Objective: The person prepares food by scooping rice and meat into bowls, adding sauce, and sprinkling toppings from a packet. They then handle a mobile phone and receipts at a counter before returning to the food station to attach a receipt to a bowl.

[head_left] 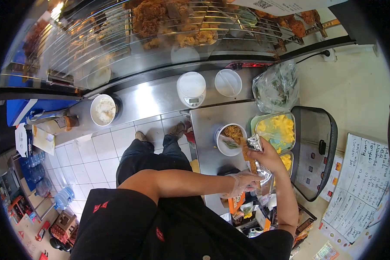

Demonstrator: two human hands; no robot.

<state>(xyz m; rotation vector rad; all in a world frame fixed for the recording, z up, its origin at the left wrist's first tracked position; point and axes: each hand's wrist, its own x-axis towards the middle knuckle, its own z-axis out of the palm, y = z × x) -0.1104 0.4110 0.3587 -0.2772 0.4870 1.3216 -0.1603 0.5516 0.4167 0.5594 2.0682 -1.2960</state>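
My right hand (266,157) is closed round a shiny silver item (255,143) that looks like a foil packet, beside a white bowl (221,148). The bowl holds brown crumbly food (233,133) and a small clear packet. My left hand (242,183), in a clear plastic glove, is just below, at the lower end of the silver material; its fingers are partly hidden. A brown strip shows between the hands. To their right sit two trays with yellow food (281,130).
A white scale (191,89), a white tub (228,82) and a bowl of rice (104,110) stand on the steel counter. Fried food lies on racks (151,26) behind it. A plastic bag (277,86) and a dark-rimmed lid (316,151) are at the right. Packets fill a box below.
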